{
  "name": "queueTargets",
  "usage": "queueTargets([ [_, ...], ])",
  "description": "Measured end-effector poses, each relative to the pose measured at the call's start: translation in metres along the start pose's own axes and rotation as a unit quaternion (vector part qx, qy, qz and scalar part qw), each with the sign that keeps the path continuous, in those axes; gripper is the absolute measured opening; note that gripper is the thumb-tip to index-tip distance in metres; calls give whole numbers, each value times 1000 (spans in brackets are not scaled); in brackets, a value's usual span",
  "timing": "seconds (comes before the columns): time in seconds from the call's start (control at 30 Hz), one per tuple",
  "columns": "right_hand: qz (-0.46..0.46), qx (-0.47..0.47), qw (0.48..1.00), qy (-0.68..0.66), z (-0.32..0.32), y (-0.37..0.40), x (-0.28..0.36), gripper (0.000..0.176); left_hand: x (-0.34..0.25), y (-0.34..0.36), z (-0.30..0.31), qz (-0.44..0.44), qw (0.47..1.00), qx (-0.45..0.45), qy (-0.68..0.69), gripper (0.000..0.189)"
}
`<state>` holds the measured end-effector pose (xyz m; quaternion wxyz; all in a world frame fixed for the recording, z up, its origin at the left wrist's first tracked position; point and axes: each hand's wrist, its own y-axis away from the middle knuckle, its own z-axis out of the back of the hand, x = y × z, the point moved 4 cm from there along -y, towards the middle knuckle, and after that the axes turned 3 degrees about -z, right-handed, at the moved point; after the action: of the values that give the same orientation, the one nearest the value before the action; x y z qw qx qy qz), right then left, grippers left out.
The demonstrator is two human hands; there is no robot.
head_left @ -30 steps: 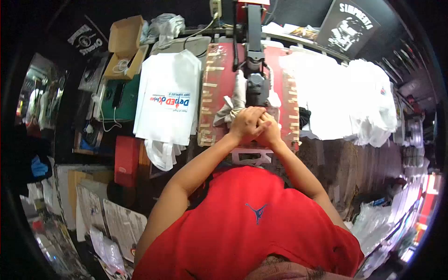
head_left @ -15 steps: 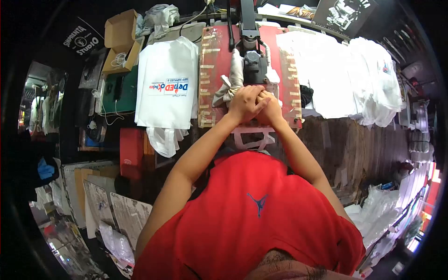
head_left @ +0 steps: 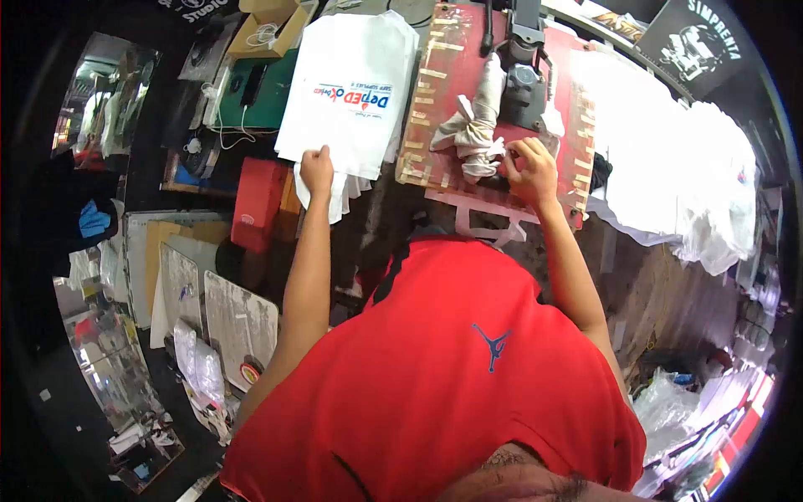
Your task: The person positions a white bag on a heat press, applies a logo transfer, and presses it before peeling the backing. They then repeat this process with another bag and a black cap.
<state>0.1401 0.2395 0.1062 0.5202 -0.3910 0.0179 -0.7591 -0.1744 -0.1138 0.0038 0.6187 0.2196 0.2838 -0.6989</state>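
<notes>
My left hand is closed at the near edge of a white tote bag with a blue and red print, the top one of a stack. Its loop handles hang below the hand. My right hand has its fingers curled round the near end of the heat press handle, beside the wrapped white cloth. The red heat press has tape strips along its edges. From under its front edge hang the pale handles of another bag.
White bags lie piled to the right of the press. At left are an open cardboard box, a phone with a white cable on a green surface, and a red box. Boards lean at lower left.
My left hand has left the press handle and moved left to the stacked bags. My right hand remains at the handle. The view has turned and shifted.
</notes>
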Motion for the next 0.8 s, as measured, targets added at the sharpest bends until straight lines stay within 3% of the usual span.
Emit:
queueTargets([
  [0.03,3,-1,1000,-2,1,-2,0,9,52,-9,-14,1,995,53,-81,55],
  [0.1,13,-16,1000,1,2,-2,3,8,73,8,-12,134,956,257,-54,70],
  [0.17,1,-16,1000,-9,-2,1,1,8,76,36,-17,109,976,188,-33,102],
  [0.2,1,-14,1000,-3,-2,1,1,8,48,46,-8,123,963,231,-72,134],
  [0.4,6,-15,1000,4,-3,-1,-1,10,-18,80,-21,111,974,167,-106,164],
  [0.5,6,-13,1000,8,-2,0,-1,10,-24,82,-45,131,960,152,-196,165],
  [0.63,16,-21,1000,8,1,-1,0,11,-42,80,-52,150,965,104,-187,162],
  [0.77,-2,-19,1000,0,0,2,-1,13,-55,87,-49,73,983,21,-165,149],
  [0.8,-3,-17,1000,4,0,2,-2,13,-65,87,-48,-14,982,42,-183,143],
])
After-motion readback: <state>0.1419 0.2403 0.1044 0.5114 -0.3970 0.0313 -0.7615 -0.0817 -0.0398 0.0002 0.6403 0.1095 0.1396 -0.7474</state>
